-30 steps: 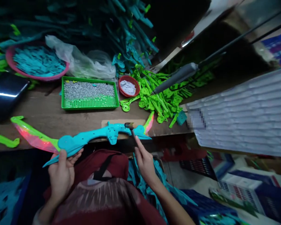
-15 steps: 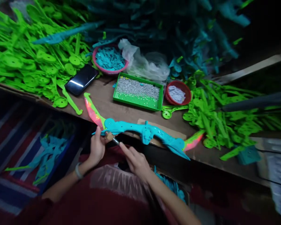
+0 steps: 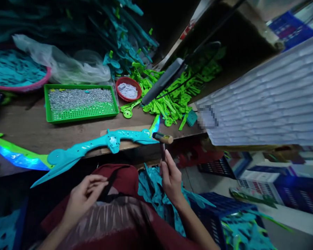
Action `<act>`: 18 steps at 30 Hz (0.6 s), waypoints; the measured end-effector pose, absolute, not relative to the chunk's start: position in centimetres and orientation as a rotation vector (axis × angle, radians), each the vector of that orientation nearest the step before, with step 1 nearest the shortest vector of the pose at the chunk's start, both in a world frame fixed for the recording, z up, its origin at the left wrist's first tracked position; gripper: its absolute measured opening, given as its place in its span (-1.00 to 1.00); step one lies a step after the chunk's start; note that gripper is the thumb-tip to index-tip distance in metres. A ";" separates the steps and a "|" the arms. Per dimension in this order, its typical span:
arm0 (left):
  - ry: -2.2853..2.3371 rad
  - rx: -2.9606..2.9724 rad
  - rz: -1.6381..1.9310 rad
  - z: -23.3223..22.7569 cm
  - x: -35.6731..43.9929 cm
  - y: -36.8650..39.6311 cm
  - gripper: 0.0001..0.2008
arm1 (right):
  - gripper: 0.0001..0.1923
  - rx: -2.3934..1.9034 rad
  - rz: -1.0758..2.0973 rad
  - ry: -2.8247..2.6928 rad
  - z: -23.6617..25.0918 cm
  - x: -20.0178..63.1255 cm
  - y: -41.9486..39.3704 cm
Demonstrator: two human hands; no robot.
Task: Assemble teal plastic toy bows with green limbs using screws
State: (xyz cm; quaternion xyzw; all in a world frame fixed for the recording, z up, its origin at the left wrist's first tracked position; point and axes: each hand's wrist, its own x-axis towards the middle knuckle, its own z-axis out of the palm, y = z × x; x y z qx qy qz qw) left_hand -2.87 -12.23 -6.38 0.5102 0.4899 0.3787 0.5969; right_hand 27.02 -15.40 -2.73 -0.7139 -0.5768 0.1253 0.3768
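The long turquoise plastic toy bow (image 3: 104, 146) lies across the front edge of the brown wooden bench (image 3: 23, 125), its middle on a thin wooden slab. A second ago the left hand (image 3: 82, 198) gripped the bow's near limb; now it has let go and hangs below the bow over the lap, fingers loosely curled around nothing, thumb touching a black strap. So the bow rests on the bench by its own weight. The right hand (image 3: 170, 177), which half a second ago worked at the bow's left joint, is back at its right end, fist closed upright around the dark handle of a small wooden-headed mallet (image 3: 163, 139), whose head sits just beside the bow's glowing tip. Behind the bow stands a green plastic tray of silvery screws (image 3: 80, 114), with a small red bowl (image 3: 129, 91) to the tray's right.
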 end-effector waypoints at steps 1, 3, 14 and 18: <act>1.030 1.467 0.890 -5.8 -1.4 -11.3 -0.83 | -0.51 -1.834 0.314 -1.468 -2.7 27.2 -15.7; 0.883 1.943 0.925 -4.7 2.5 -8.5 -0.81 | -0.51 -1.842 0.309 -1.473 -2.8 27.3 -16.1; 1.104 2.541 0.807 -10.3 12.6 -2.4 -0.55 | -0.51 -1.865 0.307 -1.643 -5.0 27.6 -15.9; 1.016 2.473 0.915 -11.5 12.2 -2.3 -0.54 | -0.45 -1.857 0.169 -1.555 -5.3 27.4 -17.3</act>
